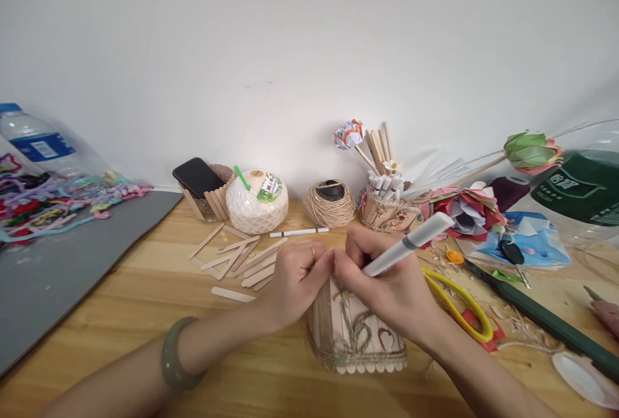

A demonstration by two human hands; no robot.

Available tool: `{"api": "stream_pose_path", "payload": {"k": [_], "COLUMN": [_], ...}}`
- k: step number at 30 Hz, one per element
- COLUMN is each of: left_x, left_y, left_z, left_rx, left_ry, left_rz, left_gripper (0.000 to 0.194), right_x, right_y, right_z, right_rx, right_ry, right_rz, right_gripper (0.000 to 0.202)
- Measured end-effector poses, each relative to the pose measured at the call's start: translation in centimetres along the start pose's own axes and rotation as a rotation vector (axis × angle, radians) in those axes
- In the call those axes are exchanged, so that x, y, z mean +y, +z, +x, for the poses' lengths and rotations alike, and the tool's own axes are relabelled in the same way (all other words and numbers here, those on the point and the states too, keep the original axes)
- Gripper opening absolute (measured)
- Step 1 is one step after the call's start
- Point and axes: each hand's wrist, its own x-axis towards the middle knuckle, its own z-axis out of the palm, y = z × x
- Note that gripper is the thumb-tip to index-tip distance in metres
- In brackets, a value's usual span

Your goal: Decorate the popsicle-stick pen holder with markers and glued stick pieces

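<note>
A craft piece of wooden sticks (355, 334), with twine shapes on its face and a scalloped edge, lies at the centre of the table. My right hand (387, 276) is closed round a white marker (411, 244) above its far end, the pen slanting up to the right. My left hand (300, 276), with a ring and a green bangle, is closed beside it, its thumb meeting the right fingers at the piece's far edge. The pen's tip and whatever the left fingers pinch are hidden.
Loose sticks (232, 294) lie left of the hands. Behind stand a phone (198, 177) in a stick holder, a white coconut (257, 205), a twine ball (330, 204) and a marker holder (389, 211). Yellow-handled scissors (457, 305), a paper flower (464, 215) and a green tool (536, 311) sit right.
</note>
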Motion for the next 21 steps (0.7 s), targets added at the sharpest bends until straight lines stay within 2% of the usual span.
{"api": "stream_pose_path", "payload": {"k": [14, 21], "left_x": [-0.16, -0.24], "left_y": [-0.02, 0.06], "left_z": [0.01, -0.06], "left_rx": [0.001, -0.007], "left_ry": [0.024, -0.033], "left_rz": [0.006, -0.002], "left_gripper": [0.044, 0.045], "right_x": [-0.27, -0.58], "right_y": [-0.06, -0.06], "right_z": [-0.01, 0.02], "right_rx": [-0.004, -0.059], "right_ry": [0.025, -0.08], "right_rz": [0.069, 0.085], "right_gripper": [0.029, 0.031]}}
